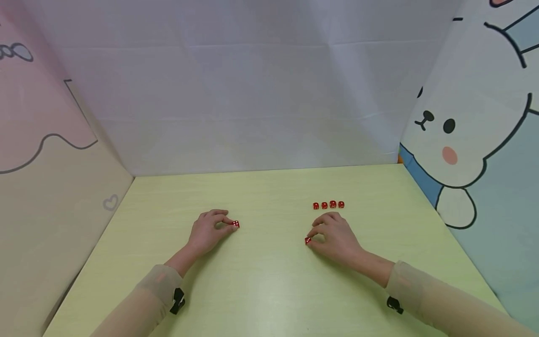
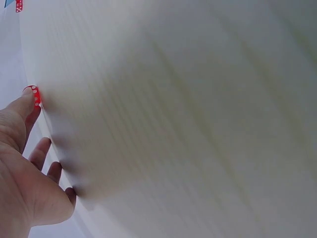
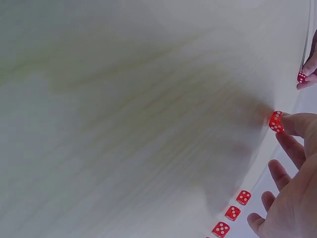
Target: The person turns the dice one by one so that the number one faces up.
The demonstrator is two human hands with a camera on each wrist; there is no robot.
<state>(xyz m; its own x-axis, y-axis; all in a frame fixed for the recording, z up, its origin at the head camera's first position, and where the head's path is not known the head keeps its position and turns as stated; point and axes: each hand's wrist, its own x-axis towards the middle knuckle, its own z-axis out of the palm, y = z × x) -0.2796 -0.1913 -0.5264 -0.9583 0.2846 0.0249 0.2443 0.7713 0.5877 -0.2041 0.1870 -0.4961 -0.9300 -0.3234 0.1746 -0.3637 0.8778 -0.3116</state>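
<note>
Between thumb and index finger, my left hand point(image 1: 209, 230) pinches a red die point(image 1: 236, 224) with white pips, low over the left-middle of the table. My right hand point(image 1: 335, 238) pinches another red die point(image 1: 308, 240) in the same way, right of the table's middle. Both dice also show in the wrist views, the left one point(image 2: 36, 95) partly behind the thumb and the right one point(image 3: 276, 121) at the thumb tip. Just beyond the right hand, several red dice point(image 1: 333, 204) lie in a short row with small gaps.
The pale yellow table point(image 1: 269, 290) ends at a white cloth wall point(image 1: 261, 117) at the back. A pink and cream panel point(image 1: 50, 196) bounds the left side. On the right stands a panel with a cartoon animal point(image 1: 471, 131).
</note>
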